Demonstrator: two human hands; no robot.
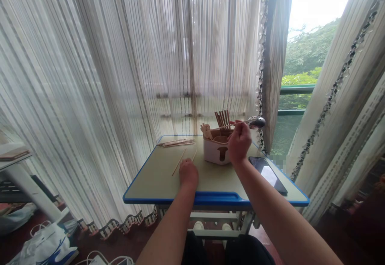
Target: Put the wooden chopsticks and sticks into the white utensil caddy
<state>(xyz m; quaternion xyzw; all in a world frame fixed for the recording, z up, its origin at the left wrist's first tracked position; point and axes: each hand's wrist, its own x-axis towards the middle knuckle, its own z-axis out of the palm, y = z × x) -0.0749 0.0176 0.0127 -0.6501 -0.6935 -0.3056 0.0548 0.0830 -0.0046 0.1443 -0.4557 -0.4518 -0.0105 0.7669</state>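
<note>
My right hand (239, 141) is closed on the handle of a metal spoon (255, 122), held above a white utensil holder (215, 152) that contains wooden chopsticks and sticks. The spoon's bowl points right, past the holder. My left hand (188, 172) rests on the small blue-edged table (210, 198) with its fingers curled in; what it holds, if anything, is hidden. Two loose chopsticks (179, 162) lie on the table just beyond my left hand. A small bundle of chopsticks (177, 142) lies at the far left of the table.
A dark phone (267, 174) lies on the table's right side near the edge. Striped curtains hang close behind and to both sides. A white stand (27, 188) is at the left, and bags (48, 245) and cables lie on the floor below it.
</note>
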